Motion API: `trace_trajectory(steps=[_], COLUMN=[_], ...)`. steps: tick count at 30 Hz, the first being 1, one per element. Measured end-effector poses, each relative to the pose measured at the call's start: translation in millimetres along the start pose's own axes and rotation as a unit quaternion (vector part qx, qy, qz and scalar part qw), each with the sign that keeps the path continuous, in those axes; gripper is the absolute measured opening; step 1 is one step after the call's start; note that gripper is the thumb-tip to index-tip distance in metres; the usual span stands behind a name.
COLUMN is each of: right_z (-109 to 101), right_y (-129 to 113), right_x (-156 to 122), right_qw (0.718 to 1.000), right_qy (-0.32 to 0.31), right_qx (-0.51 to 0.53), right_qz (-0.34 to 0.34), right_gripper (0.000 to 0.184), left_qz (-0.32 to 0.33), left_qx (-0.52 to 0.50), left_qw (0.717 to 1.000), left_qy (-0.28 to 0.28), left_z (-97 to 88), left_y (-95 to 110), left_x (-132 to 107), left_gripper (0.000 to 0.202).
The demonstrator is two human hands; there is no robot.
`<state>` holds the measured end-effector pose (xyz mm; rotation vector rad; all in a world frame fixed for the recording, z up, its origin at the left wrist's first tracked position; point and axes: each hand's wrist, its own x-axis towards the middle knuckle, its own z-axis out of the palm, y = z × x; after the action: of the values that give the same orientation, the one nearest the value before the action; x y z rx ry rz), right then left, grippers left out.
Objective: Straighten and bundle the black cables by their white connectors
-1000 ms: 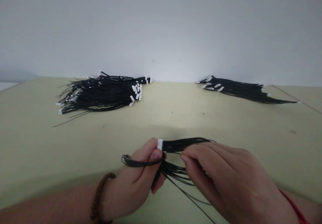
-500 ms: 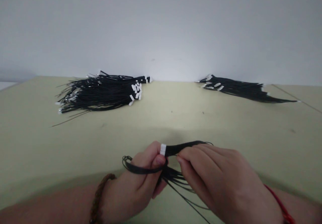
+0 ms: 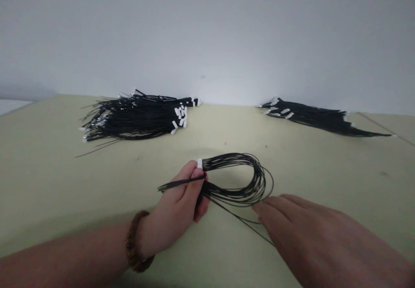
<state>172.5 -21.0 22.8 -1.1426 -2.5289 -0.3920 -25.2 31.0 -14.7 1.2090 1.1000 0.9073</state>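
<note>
The left hand (image 3: pixel 181 204) is closed around looped black wires (image 3: pixel 223 191); at their four o'clock, the right hand (image 3: pixel 311 234) has fingers together, hold unclear.

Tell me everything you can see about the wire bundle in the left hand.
The bundle is thin black wires, apparently plastic-coated, with a white end piece. The left hand grips it over the table. One side curves round; a tail juts across that hand. Some strands trail toward the right hand; contact unclear.

Dim light is brightest low on the wall (image 3: pixel 227 80) (a pale patch); soft shadows dull the near desk (image 3: pixel 223 128); fine detail blurs.
</note>
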Motion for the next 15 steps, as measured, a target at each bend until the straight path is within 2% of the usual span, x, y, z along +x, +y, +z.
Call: trace_trajectory(steps=[3, 6, 9, 12, 14, 15], right_z=[12, 13, 5, -5, -13, -17], right_y=[-8, -14, -15, -7, 5, 13], right_x=[9, 15, 18, 24, 30, 33], right_qw=[0.995, 0.984, 0.971, 0.958, 0.936, 0.914], right_qy=[-0.059, -0.102, -0.128, -0.132, -0.16, -0.189], right_qx=[0.075, 0.132, 0.171, 0.211, 0.282, 0.335], right_qz=[0.02, 0.07, 0.108, 0.141, 0.139, 0.127], right_gripper=[0.023, 0.017, 0.013, 0.017, 0.019, 0.019], left_qz=[0.006, 0.008, 0.009, 0.008, 0.007, 0.007], left_qx=[-0.008, 0.002, 0.018, 0.025, 0.031, 0.031], left_qw=[1.0, 1.0, 1.0, 1.0, 0.999, 0.999], left_qy=[-0.006, -0.007, -0.007, -0.005, -0.007, -0.007], left_z=[-0.8, -1.5, -1.5, -1.4, -1.5, -1.7], left_y=[-2, -3, -2, -1, -2, -2], left_x=[-2, -3, -2, -2, -2, -2], left_gripper=[0.032, 0.033, 0.034, 0.035, 0.035, 0.035])
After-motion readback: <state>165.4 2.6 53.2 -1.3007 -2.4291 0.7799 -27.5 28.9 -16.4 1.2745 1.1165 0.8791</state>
